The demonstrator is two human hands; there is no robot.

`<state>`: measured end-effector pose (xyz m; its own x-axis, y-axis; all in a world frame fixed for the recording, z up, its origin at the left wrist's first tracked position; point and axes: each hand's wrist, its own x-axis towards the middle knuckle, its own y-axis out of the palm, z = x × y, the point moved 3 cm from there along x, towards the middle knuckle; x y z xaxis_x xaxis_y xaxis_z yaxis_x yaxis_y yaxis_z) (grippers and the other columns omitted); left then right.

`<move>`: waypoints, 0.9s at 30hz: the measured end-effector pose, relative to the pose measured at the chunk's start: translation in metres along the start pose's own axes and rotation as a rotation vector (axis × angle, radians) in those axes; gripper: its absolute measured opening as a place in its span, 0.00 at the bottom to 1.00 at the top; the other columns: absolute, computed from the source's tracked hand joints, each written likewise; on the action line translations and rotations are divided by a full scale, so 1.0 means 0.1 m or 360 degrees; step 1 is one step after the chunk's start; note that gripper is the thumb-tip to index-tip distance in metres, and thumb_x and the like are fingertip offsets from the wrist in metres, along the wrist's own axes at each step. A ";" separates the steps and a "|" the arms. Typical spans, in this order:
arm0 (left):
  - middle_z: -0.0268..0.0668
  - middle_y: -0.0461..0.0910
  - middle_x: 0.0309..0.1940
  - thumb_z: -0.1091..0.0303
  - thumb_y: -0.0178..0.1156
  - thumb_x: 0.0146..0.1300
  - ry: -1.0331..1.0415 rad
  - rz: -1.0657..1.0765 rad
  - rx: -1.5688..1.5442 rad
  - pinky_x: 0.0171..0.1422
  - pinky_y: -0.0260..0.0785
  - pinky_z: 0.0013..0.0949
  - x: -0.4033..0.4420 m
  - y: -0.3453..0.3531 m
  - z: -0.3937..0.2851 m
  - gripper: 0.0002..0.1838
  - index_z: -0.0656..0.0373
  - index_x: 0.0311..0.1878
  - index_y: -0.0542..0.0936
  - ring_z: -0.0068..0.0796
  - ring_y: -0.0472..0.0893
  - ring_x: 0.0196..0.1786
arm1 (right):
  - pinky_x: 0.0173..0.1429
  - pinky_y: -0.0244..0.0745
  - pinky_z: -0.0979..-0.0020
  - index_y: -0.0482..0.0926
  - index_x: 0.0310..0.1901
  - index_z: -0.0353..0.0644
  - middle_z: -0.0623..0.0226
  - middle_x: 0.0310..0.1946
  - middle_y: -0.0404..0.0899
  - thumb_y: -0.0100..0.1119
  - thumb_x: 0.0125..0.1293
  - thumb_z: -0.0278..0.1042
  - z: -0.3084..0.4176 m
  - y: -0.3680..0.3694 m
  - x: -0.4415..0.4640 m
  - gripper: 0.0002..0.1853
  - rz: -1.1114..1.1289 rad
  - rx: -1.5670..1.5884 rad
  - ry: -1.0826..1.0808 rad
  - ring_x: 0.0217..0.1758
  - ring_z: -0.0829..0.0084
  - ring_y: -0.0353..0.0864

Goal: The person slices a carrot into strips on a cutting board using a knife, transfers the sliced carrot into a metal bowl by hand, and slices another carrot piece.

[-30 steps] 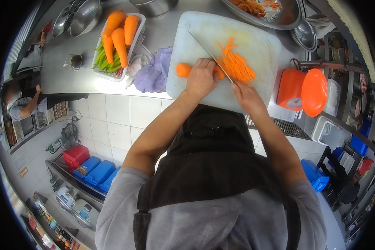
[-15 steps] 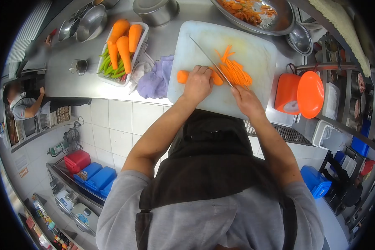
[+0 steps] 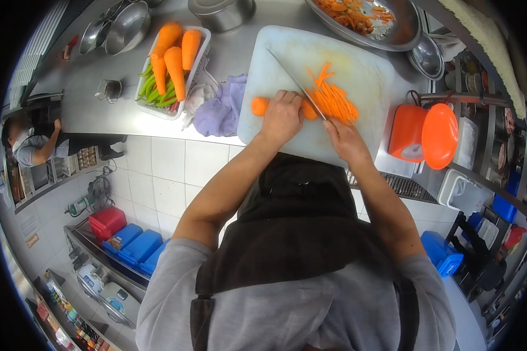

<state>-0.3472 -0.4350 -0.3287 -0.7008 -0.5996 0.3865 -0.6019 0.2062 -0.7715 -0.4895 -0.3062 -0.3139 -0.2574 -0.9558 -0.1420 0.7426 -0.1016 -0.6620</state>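
Note:
On the white cutting board [image 3: 275,55] lies a carrot [image 3: 259,106], and my left hand [image 3: 283,120] presses it down with closed fingers. My right hand [image 3: 346,139] is wrapped round the handle of a long knife [image 3: 294,79]. The blade slants up and left across the board, just right of my left fingertips, over the carrot's cut end. Thin carrot strips [image 3: 334,100] are piled against the blade's right side. The knife's handle is mostly hidden in my right hand.
A white basket [image 3: 199,61] of whole carrots and green peppers stands left, beside a purple cloth [image 3: 221,111]. Behind the board are a metal pot [image 3: 221,14] and a large bowl [image 3: 413,35] of carrot pieces. An orange scale [image 3: 406,133] stands right. Another person [image 3: 38,146] is far left.
The whole view has shifted a little. Both hands keep their places at the carrot and the knife, with only slight movement of the blade.

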 end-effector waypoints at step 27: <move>0.45 0.81 0.38 0.76 0.63 0.51 0.0008 0.0073 0.0012 0.52 0.73 0.44 -0.02 -0.02 0.03 0.10 0.66 0.39 0.80 0.46 0.78 0.46 | 0.55 0.72 0.47 0.79 0.50 0.39 0.42 0.44 0.82 0.46 0.77 0.50 -0.03 0.19 0.11 0.22 0.0018 -0.0017 0.0117 0.51 0.41 0.79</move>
<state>-0.3437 -0.4362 -0.3295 -0.7295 -0.5859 0.3530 -0.5661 0.2276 -0.7923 -0.4800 -0.3175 -0.3302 -0.2941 -0.9339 -0.2031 0.7390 -0.0874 -0.6680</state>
